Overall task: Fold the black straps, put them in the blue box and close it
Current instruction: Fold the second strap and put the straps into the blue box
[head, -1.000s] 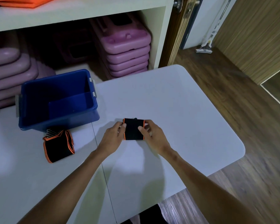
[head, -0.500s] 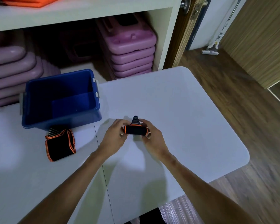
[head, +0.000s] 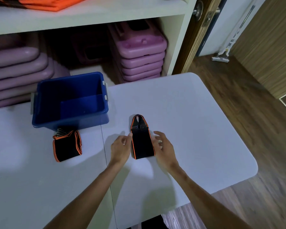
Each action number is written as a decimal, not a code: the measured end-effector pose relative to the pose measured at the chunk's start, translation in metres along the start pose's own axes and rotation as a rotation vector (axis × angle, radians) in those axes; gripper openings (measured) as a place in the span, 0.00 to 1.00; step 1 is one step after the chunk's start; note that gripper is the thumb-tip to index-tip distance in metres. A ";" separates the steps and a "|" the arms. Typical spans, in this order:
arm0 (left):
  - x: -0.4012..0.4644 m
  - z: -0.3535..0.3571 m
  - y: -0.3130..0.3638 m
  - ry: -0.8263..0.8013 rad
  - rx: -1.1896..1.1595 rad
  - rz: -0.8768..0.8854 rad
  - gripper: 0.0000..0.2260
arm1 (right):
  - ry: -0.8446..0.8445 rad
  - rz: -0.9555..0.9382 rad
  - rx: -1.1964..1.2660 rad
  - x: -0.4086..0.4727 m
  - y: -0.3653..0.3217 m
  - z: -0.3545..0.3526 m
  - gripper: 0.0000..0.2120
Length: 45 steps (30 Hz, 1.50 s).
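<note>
A black strap [head: 142, 143] with orange edging lies flat on the white table [head: 188, 129], its narrow striped end pointing away from me. My left hand [head: 120, 148] is at its left edge, thumb tip touching the trim. On the strap's right side my right hand [head: 164, 148] hovers with fingers spread. A second black strap [head: 67, 147], folded, rests just in front of the blue box [head: 69, 123]. The box stands with no lid on it, and nothing shows inside. No lid is in view.
Behind the table is a white shelf unit [head: 175, 47] holding stacked purple plastic steps [head: 140, 53] and orange mats [head: 51, 2]. The table's rounded right edge drops to a wooden floor [head: 254, 129]. A door and a mop head [head: 220, 57] are at the back right.
The strap was a small folded bundle held between both hands. It now lies longer and flat on the table, and both hands have moved off to its sides.
</note>
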<state>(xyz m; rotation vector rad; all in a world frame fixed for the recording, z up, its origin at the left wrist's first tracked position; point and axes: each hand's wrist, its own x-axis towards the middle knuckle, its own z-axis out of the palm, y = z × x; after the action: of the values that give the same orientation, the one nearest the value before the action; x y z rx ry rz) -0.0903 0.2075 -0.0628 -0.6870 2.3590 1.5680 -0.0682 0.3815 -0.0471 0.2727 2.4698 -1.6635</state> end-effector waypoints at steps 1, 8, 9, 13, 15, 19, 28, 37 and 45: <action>0.004 0.004 0.005 0.016 -0.003 -0.029 0.24 | -0.006 0.070 0.016 0.007 -0.002 0.003 0.09; 0.026 0.013 0.028 0.024 0.162 0.082 0.23 | -0.190 0.092 -0.207 0.036 -0.013 0.008 0.25; 0.031 0.012 0.028 0.015 0.188 0.121 0.23 | -0.199 0.079 -0.228 0.035 -0.011 0.006 0.27; 0.047 0.009 0.038 -0.076 0.217 0.260 0.17 | -0.204 0.058 -0.312 0.025 -0.003 -0.001 0.30; 0.047 0.012 0.045 -0.042 0.249 0.286 0.12 | -0.177 0.063 -0.287 0.024 -0.004 -0.002 0.29; 0.035 0.011 0.041 0.048 0.347 0.478 0.07 | -0.183 0.088 -0.284 0.026 -0.007 -0.002 0.31; -0.006 -0.003 0.002 -0.027 0.467 0.831 0.05 | -0.243 0.018 -0.381 0.031 -0.012 -0.005 0.40; -0.014 0.001 -0.009 0.016 0.438 0.704 0.13 | -0.205 -0.037 -0.383 0.025 -0.006 0.002 0.17; -0.015 0.021 0.018 0.150 -0.051 -0.114 0.10 | -0.185 0.036 -0.201 0.027 -0.002 0.003 0.18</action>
<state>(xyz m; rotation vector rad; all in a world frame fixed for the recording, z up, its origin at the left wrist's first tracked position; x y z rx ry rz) -0.0877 0.2367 -0.0503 -0.9638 2.3435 1.5833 -0.0949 0.3794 -0.0526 0.1310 2.4519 -1.3466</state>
